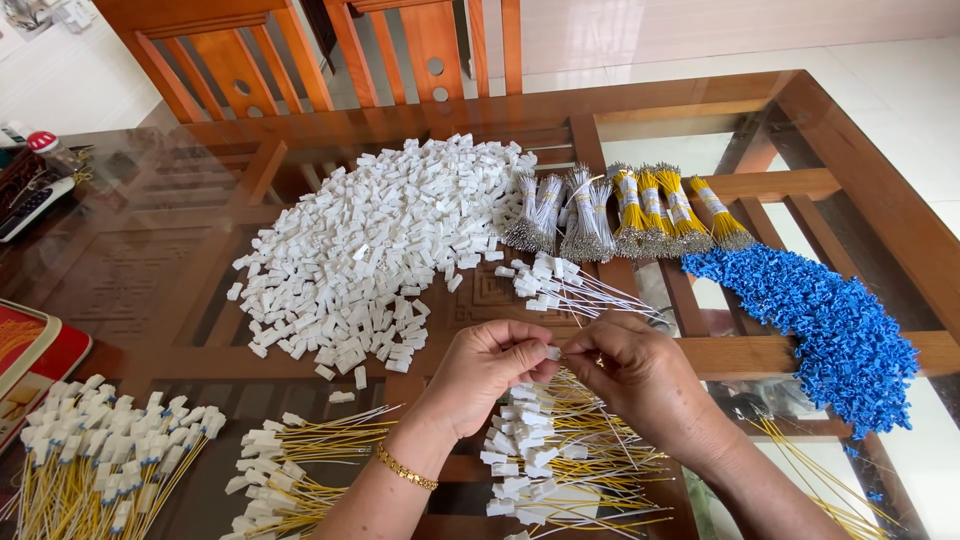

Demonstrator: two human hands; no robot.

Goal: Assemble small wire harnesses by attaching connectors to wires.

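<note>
Here the left hand [490, 365] pinched a small white plastic connector [552, 352] at near centre, and the right hand [640, 375] gripped a thin wire [580, 345] at its tip. Both parts were judged light, the connector rigid and the wire limp, best held near its end. A white connector heap [370, 250] lay farther left, blue pieces [820, 320] right, finished leads [560, 460] beneath; nothing obstructed.

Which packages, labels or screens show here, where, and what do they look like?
Flat box: left table edge, red and yellow, rounded corners, partly cut off.
Remote control: far left of the table, slim, dark with a pale edge.
No screens in view.
</note>
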